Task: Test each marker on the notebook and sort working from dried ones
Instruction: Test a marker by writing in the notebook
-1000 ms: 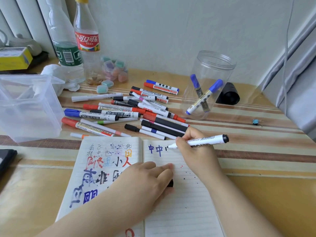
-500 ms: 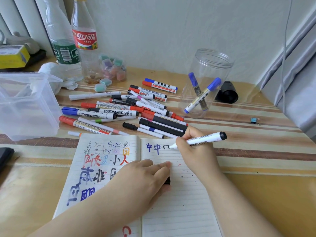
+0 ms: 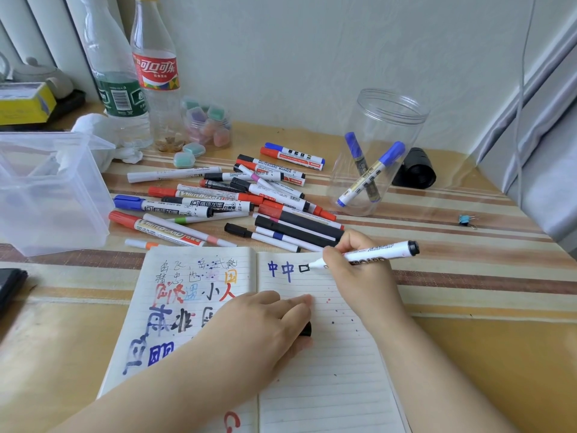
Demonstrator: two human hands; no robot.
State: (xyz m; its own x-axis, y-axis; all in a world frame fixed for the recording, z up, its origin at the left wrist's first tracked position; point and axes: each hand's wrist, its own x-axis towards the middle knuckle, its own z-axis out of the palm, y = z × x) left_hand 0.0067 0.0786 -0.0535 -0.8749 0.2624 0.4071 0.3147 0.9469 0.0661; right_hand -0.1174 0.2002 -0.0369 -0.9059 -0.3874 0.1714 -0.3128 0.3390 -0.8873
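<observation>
The table (image 3: 468, 354) fills the frame, and an open notebook (image 3: 312, 385) is laid at its lower centre. A clear bin (image 3: 46, 195) is seen at the left edge, a jar (image 3: 390, 120) with two blue-capped markers upper right. A pile of markers (image 3: 218, 198) is spread across the centre. The left hand (image 3: 262, 326) is rested on the notebook, curled around a black cap (image 3: 307, 329). A white marker (image 3: 371, 250) is gripped by the right hand (image 3: 359, 276), its tip touching the right page.

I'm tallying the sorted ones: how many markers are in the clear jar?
2, both blue-capped: one marker leans left inside the clear jar, the other marker leans right across it. None seems hidden.
</observation>
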